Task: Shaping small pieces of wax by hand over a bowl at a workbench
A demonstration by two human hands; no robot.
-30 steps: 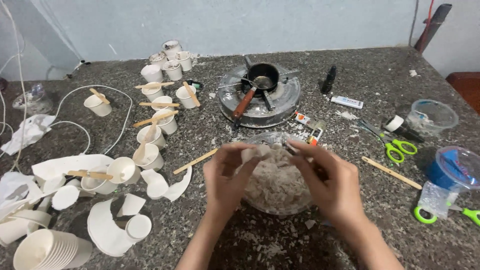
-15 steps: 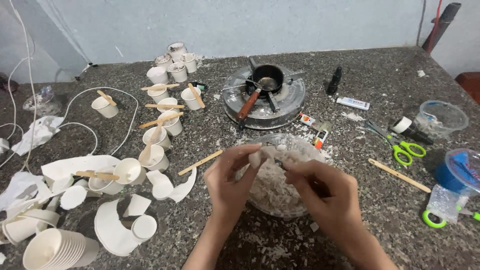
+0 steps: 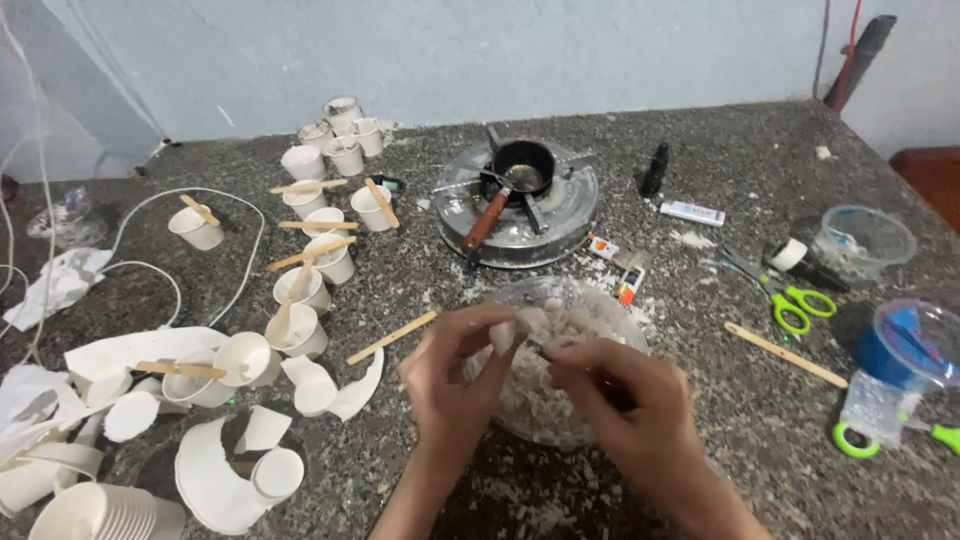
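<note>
Pinching a white wax chunk (image 3: 503, 335) together, left hand (image 3: 452, 375) and right hand (image 3: 625, 410) work over the clear bowl (image 3: 620, 310), so fragments drop inside.

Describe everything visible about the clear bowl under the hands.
The clear bowl is round and see-through, glass or plastic by its look, and stands upright on the speckled stone counter just in front of the small stove. It is heaped with white waxy chunks and flakes; similar crumbs lie scattered around it. The left hand and right hand hover over its near half, pinching a white piece and hiding the near rim.
</note>
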